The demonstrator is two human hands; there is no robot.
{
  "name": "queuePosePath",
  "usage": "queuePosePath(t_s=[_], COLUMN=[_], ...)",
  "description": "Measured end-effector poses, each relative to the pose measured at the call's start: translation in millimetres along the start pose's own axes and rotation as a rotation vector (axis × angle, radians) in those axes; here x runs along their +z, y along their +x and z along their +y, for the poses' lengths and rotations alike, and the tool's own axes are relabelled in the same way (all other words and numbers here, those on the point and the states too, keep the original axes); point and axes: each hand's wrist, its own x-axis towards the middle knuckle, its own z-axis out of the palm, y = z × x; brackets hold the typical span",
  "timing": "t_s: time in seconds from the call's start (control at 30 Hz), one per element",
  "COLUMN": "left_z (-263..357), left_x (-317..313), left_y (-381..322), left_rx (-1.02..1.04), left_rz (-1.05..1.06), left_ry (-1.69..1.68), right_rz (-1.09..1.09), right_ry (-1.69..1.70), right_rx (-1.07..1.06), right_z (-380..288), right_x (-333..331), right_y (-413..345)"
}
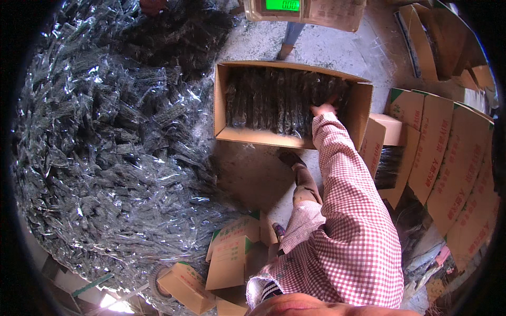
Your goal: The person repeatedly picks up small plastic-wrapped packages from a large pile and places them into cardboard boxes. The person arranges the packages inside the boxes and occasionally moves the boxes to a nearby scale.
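An opened cardboard carton (263,137) stands on the floor, filled with a row of upright clear plastic packs of a dark material (272,100). My right hand (325,108) reaches into its right part, fingers apart, resting against the tops of the packs; the fingertips are partly lost among the dark packs. My right arm wears a red and white checked sleeve (352,185). Out of view is my left hand. Left of the carton lies a large heap of similar shiny packs (118,177).
A digital scale (308,14) with a lit green display stands beyond the carton. Printed flattened or folded cartons (438,158) line the right side, near another carton holding packs (389,166). More cartons (229,260) lie below. My foot (292,158) is close to the carton.
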Motion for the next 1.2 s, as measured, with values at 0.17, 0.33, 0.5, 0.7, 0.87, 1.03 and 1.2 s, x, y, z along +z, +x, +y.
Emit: queuePosePath(t_s=[0.17,0.33,0.5,0.7,0.87,1.03,1.2], left_z=[7.1,7.0,-0.6,-35.0,-101.0,-184.4,-237.2], left_x=[-5.5,-7.9,-7.8,-10.2,-18.3,-23.0,-34.0], left_y=[9.5,18.7,25.8,28.5,28.3,8.7,-50.7], left_rx=[0.075,0.179,0.306,0.502,0.678,0.607,0.580], left_rz=[-0.024,-0.061,-0.097,-0.116,-0.045,0.170,0.268], left_ry=[-0.001,-0.017,-0.061,-0.206,-0.480,-0.481,-0.702], right_rz=[0.247,0.342,0.240,-0.015,-0.240,-0.351,-0.384], right_ry=[0.076,0.326,0.381,0.181,0.115,-0.138,-1.227], right_rx=[-0.081,-0.525,-0.702,-0.606,-0.388,-0.470,-1.324], right_z=[38.5,84.9,125.4,176.6,219.9,263.8,252.8], right_x=[-10.2,5.2,19.8,30.8,41.7,87.0,173.4], right_y=[-28.8,-93.7,-162.9,-216.9,-246.8,-271.4,-300.5])
